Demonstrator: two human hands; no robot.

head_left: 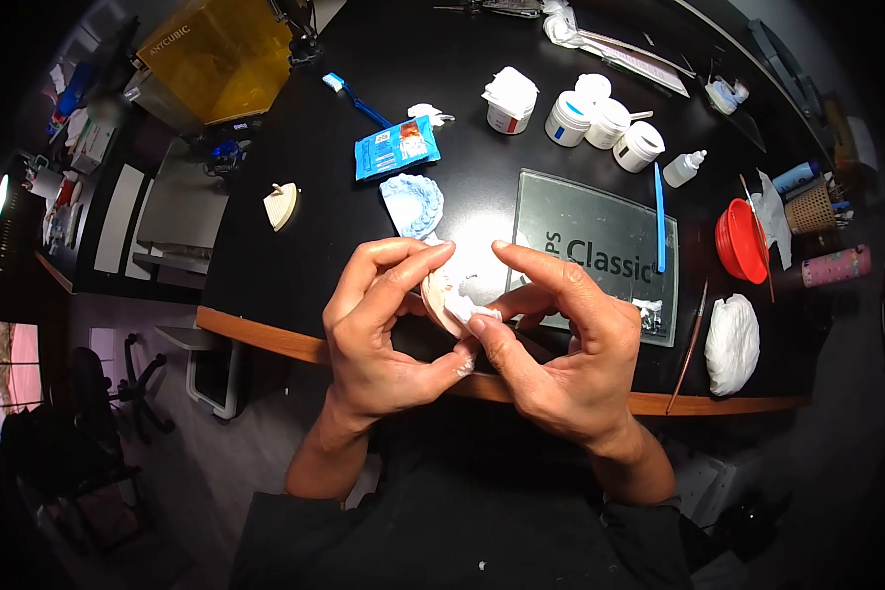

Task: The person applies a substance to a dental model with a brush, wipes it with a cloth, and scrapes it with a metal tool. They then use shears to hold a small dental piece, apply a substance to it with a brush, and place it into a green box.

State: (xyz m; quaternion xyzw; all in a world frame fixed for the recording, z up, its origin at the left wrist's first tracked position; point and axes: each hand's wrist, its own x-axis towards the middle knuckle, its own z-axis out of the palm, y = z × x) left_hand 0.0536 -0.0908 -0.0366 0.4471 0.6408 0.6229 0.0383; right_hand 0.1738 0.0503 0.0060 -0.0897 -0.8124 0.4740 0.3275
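Near the table's front edge, my left hand (379,329) is closed round a pale dental model (437,300), its thumb below and its fingers along the upper left side. My right hand (570,344) pinches a small white wad (470,309) against the model's right side, with the index finger raised. Glare washes out part of the model. Just above my left hand lies a blue dental cast (413,205). A glass slab (600,211) lettered "Classic" is behind my right hand, with a blue stick (660,216) across its right side.
White jars (568,120) and a dropper bottle (683,168) stand at the back. A blue packet (396,148), toothbrush (359,100) and beige piece (281,206) lie left. Rightward are a red bowl (741,242), thin brush (690,344) and white cloth (733,344).
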